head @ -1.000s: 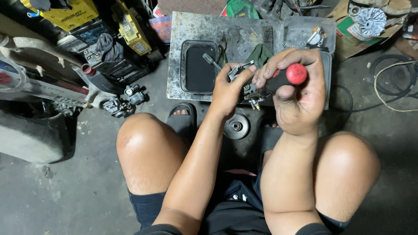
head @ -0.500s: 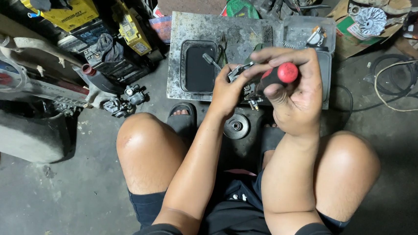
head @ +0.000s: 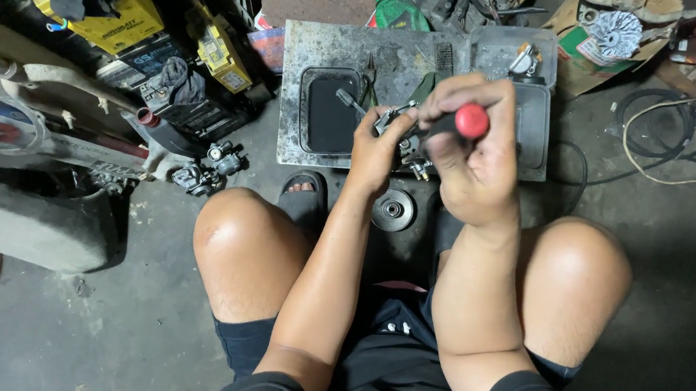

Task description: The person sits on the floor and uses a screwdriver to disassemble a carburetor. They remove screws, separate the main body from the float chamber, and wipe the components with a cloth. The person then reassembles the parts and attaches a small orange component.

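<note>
I squat over a grey metal tray (head: 317, 46) on the floor. My left hand (head: 377, 153) grips a small metal engine part, likely a carburetor (head: 398, 125), at the tray's near edge. My right hand (head: 473, 159) is closed around a screwdriver with a red-tipped black handle (head: 469, 121), its shaft angled down-left into the part. My fingers hide most of the part and the shaft.
A black rectangular dish (head: 331, 113) lies in the tray's left half, a clear tub (head: 515, 48) at its right. A round metal pulley (head: 393, 210) sits between my feet. Yellow boxes (head: 123, 20), loose parts (head: 207, 169) and a motorcycle body are left; cables (head: 654, 135) right.
My right hand has turned the screwdriver handle, its red end shifting slightly toward the tray. My left hand has kept its hold on the part.
</note>
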